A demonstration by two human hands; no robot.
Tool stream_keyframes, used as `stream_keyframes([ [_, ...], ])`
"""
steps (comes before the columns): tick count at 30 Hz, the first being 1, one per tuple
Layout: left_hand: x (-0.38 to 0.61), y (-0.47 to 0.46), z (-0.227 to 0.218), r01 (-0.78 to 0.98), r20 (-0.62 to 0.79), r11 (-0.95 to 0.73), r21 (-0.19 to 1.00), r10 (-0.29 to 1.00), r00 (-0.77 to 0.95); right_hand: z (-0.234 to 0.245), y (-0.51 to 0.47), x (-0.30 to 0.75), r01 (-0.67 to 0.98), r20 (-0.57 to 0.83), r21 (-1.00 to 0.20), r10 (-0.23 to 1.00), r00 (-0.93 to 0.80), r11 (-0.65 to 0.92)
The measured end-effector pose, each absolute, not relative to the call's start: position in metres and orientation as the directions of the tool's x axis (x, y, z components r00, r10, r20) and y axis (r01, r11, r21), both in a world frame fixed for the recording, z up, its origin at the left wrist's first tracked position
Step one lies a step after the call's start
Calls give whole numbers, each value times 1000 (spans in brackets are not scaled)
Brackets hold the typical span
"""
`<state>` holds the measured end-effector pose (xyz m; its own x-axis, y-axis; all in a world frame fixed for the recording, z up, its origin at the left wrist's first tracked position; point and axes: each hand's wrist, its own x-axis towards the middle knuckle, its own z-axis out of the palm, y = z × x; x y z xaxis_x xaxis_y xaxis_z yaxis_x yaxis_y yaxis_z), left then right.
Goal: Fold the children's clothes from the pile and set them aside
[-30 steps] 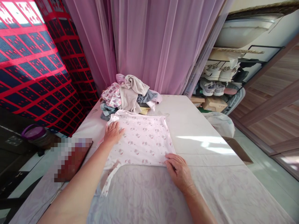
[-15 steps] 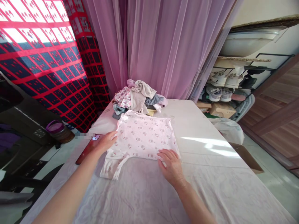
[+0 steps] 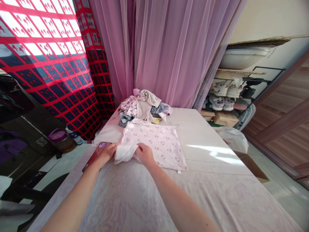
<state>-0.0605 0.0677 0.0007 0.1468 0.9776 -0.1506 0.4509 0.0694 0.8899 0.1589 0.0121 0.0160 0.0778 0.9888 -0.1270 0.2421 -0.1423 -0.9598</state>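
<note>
A pale pink baby garment [image 3: 156,145] with a small repeating print lies flat on the cloth-covered table [image 3: 135,199]. Its lower end is gathered into a white fold [image 3: 124,153] over the body. My left hand [image 3: 107,153] holds the fold's left end, next to a phone in a red case [image 3: 96,155]. My right hand [image 3: 145,154] pinches the fold's right end on top of the garment. Behind the garment sits a heap of crumpled clothes [image 3: 142,108].
Sheer pink curtains [image 3: 164,48] hang behind the table. A shoe rack [image 3: 227,93] and cardboard boxes [image 3: 225,118] stand to the right, with a white plastic bag [image 3: 231,138] by the table edge. A purple-lidded jar [image 3: 62,141] stands to the left.
The garment's leg end, earlier lying flat toward me, is now lifted and folded over its body. My hands have moved inward and taken hold of it.
</note>
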Motion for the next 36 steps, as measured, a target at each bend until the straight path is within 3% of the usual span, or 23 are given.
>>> stream_keyframes([
  [3, -61, 73, -3, 485, -131, 54, 873, 983, 127, 16, 28, 185, 44, -323, -941, 932, 166, -334],
  [9, -46, 79, 1, 626, -82, -21, 779, 988, 135, 2, 23, 214, -5, -439, -895, 881, 175, -445],
  [14, -27, 85, 13, 872, -81, -31, 488, 993, 81, 1, 20, 217, 78, -449, -880, 874, 184, -468],
  [16, -25, 87, 15, 902, -61, -54, 429, 994, 89, 3, 16, 220, 120, -446, -874, 875, 186, -471],
  [18, -28, 89, 14, 883, -34, -100, 458, 991, 130, 3, 7, 227, 257, -384, -869, 904, 186, -422],
  [21, -40, 86, 12, 851, -15, -149, 504, 983, 182, 1, -14, 251, 588, -148, -779, 975, 168, -220],
  [23, -47, 81, 13, 887, -51, -138, 440, 983, 178, -2, -30, 275, 685, -30, -714, 984, 177, -145],
  [26, -51, 75, 21, 955, -114, -111, 276, 982, 147, -5, -51, 315, 735, 35, -646, 955, 296, -205],
  [30, -33, 78, 35, 977, -55, -153, 146, 985, 162, -8, -67, 352, 751, 86, -620, 932, 351, -226],
  [32, -14, 86, 41, 969, -16, -198, 146, 979, 202, -10, -71, 358, 757, 107, -614, 927, 358, -222],
  [36, 36, 110, 45, 929, -28, -240, 282, 966, 258, -23, -71, 356, 777, 173, -608, 928, 331, -163],
])
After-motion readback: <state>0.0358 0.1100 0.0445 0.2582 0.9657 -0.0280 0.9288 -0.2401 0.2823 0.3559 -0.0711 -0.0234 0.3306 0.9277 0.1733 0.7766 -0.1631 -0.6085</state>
